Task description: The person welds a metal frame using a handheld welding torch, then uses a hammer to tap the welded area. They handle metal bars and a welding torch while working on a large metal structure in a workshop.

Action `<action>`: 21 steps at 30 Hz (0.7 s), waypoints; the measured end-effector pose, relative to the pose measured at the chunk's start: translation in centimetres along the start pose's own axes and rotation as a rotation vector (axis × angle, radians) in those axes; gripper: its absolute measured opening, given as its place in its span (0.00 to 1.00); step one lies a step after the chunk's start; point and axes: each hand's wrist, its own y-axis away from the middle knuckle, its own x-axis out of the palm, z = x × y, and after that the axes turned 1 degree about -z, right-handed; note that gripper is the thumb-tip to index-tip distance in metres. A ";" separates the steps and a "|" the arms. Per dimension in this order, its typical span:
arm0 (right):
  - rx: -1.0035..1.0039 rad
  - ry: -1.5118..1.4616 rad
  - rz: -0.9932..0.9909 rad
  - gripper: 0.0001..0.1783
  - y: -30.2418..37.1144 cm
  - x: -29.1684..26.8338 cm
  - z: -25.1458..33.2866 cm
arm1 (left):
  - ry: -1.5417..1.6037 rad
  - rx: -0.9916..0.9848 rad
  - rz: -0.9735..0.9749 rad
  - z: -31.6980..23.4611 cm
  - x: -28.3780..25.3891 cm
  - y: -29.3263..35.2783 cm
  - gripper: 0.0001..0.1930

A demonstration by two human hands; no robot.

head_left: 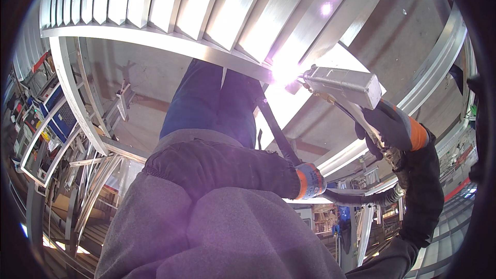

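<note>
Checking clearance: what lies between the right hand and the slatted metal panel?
In the head view: the silver welding torch in the right hand, then white glare at its tip.

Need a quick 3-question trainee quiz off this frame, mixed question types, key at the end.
1. Multiple choice: where is the bright glow?
A) At the slatted panel's far left end
B) At the tip of the welding torch
C) On the blue trousers

2. True or false: the left hand holds the welding torch.

3. Fill in: the cuff bands at both wrists are ____ in colour.

Key:
1. B
2. False; the right hand holds it.
3. Orange
</note>
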 end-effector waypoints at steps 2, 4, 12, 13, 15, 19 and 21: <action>0.018 0.011 -0.002 0.20 0.0 -0.1 -0.1 | 0.009 -0.013 0.009 0.0 0.2 -0.1 0.04; 0.001 0.013 0.024 0.20 0.0 -0.2 -0.3 | -0.011 -0.010 -0.021 -0.1 0.5 -0.2 0.04; 0.007 -0.030 0.034 0.19 0.1 -0.5 -0.6 | -0.002 0.016 -0.037 -0.1 1.1 -0.4 0.05; 0.015 -0.018 0.028 0.19 0.2 -0.5 -0.7 | -0.014 0.027 -0.038 -0.1 1.1 -0.4 0.05; 0.010 -0.009 0.010 0.20 0.5 -0.6 -0.9 | -0.037 0.043 -0.043 -0.1 1.0 -0.3 0.05; -0.016 -0.078 -0.003 0.22 1.5 -0.8 -1.4 | -0.076 0.078 0.011 -0.1 0.5 -0.2 0.07; -0.037 -0.102 0.010 0.22 1.7 -1.2 -1.4 | -0.100 0.077 0.120 0.2 0.2 -0.3 0.08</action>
